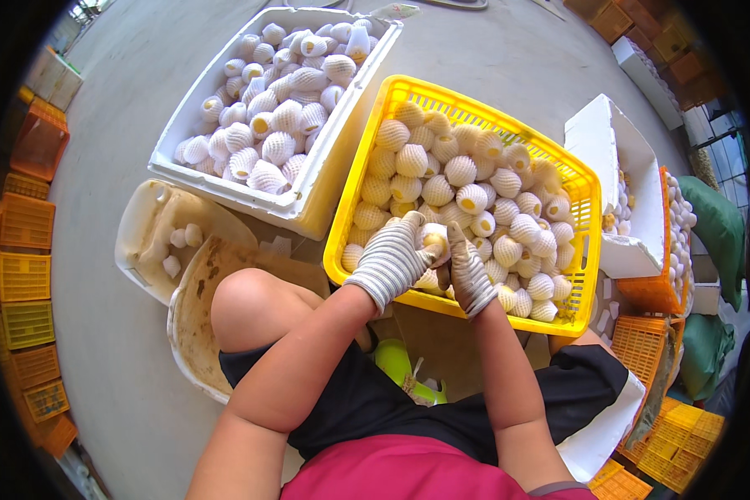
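Observation:
Both my hands wear striped gloves and are over a yellow plastic basket (586, 250) filled with pale yellow fruits in white foam nets (460, 169). My left hand (392, 258) grips a pale round fruit (432, 242) with white netting around it, thumb across its front. My right hand (467, 271) holds the same fruit from the right side, its fingers partly hidden beneath it.
A white foam box (298, 204) of netted fruit is back left. Stained plastic tubs (146, 225) lie left of my knees, a green object (396, 358) below the basket. Right are another foam box (596, 142), orange crates (637, 346) and green sacks (708, 233). Stacked crates (27, 275) line the far left.

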`<state>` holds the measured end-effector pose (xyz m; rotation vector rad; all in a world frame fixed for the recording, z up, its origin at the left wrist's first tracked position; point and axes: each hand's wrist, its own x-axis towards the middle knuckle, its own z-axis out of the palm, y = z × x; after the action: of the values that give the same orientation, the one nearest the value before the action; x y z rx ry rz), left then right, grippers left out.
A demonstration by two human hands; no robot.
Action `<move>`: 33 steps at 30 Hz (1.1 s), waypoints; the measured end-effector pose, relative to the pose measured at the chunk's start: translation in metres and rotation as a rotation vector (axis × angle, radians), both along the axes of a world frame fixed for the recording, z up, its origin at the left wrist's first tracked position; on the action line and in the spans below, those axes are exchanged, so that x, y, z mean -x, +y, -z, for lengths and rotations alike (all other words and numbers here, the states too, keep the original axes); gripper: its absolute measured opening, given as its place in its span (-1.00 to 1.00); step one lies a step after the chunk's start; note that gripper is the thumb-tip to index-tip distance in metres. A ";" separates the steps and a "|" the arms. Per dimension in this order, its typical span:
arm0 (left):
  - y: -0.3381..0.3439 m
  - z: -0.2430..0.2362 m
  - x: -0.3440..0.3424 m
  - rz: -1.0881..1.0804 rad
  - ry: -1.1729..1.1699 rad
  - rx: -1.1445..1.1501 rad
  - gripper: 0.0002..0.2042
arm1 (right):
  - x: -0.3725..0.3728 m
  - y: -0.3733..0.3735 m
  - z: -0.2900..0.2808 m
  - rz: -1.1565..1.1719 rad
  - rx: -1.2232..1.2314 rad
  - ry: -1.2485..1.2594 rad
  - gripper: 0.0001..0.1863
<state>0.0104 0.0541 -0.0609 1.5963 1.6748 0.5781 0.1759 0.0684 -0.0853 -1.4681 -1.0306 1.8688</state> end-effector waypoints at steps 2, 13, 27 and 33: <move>0.003 0.015 0.002 -0.066 -0.228 0.080 -0.58 | 0.006 -0.011 -0.013 0.023 -0.125 -0.007 -0.44; -0.001 -0.001 -0.004 -0.201 -0.538 0.389 -0.84 | -0.022 -0.022 -0.005 0.084 -0.619 -0.493 -0.61; -0.004 0.018 -0.009 -0.058 -0.325 0.147 -0.80 | -0.038 -0.024 0.028 0.195 -0.771 -0.605 -0.70; -0.005 0.012 -0.009 -0.073 -0.423 0.179 -0.82 | -0.039 -0.025 0.021 0.210 -0.642 -0.534 -0.73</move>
<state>0.0194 0.0493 -0.0728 1.1911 1.4241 0.7240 0.2152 0.0436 -0.1059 -1.6007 -1.4724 0.8727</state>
